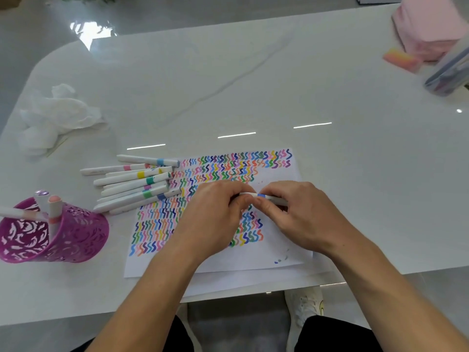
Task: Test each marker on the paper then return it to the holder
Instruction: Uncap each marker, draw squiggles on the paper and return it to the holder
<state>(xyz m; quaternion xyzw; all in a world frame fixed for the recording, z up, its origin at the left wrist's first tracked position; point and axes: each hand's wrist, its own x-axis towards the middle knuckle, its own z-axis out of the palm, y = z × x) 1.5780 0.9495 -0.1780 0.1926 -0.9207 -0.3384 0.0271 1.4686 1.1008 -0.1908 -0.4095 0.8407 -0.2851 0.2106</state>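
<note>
Over the middle of the paper (pixel 266 257), both hands meet on one marker (pixel 272 199) w/ a blue band. The left hand (pixel 215 219) wraps its end, fingers curled round it; the right hand (pixel 302 214) pinches the barrel just beside the band, thumb underneath. Can't tell whether the cap is coming off or going on, since the left hand's fingers hide that end. The marker lies roughly level, just above the sheet, not touching it as far as can be seen.

The paper is already thick w/ rows of coloured squiggles; bare space is left at the bottom and at the right. Left of the sheet, a pile of markers (pixel 134 184) lies on the worktop (pixel 330 97), some w/ ends overlapping the paper edge. The purple holder (pixel 76 237) stands further left, near the front edge, w/ three markers in it, one of them leaning out over the rim. Crumpled tissue (pixel 58 115) sits well behind it.

Judgement: the step is cap handling on the blue one, either before or after its test stroke. To do it well: pull or push straight along the barrel's axis, no twisting sideways, grip near the join so the tip doesn't flick ink. If uncapping, keep the cap in the left hand, draw in the bare strip by the last row. If capping, press until seated, then carry it across to the holder, tip end down, clear of the leaning marker.
</note>
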